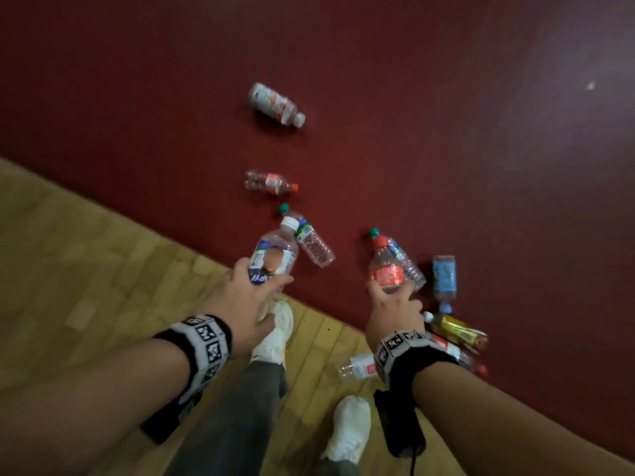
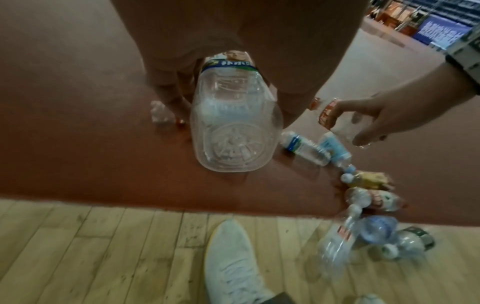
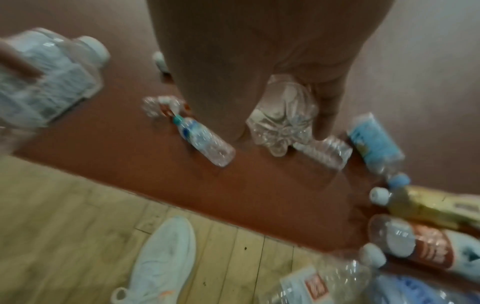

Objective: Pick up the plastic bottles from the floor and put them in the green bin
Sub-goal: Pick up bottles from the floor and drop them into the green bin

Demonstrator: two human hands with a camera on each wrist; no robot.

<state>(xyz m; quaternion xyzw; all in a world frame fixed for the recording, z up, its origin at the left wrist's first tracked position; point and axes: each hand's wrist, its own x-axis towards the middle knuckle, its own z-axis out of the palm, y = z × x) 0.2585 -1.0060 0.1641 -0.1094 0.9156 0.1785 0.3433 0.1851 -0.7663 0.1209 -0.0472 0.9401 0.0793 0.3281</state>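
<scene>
1. Dark red flooring [image 1: 412, 97] fills the upper and right part of the head view and meets pale wood planking [image 1: 86, 269] along a diagonal edge. At centre the left hand [image 1: 240, 300] curls round a white-capped bottle [image 1: 276, 252], cap pointing away. To its right the right hand [image 1: 391, 314] grips a red-labelled bottle [image 1: 385, 269] by its lower body. Holding both near the base probably keeps them steady for carrying. Loose bottles lie above centre and at lower right; a pink-labelled bottle [image 1: 275, 103] lies farthest up. No green bin shows.

2. Left wrist view: the fingers wrap the label end, so the clear base of the white-capped bottle [image 2: 233, 127] faces the camera at centre. At right, the other hand pinches its bottle above a row of bottles lying down the right edge. A white shoe [image 2: 233, 263] stands on the planks at bottom.

3. Right wrist view, blurred: fingers and thumb close round a clear, fluted bottle base at centre. A blue-labelled bottle [image 3: 374, 144] lies at right, on the red floor.
</scene>
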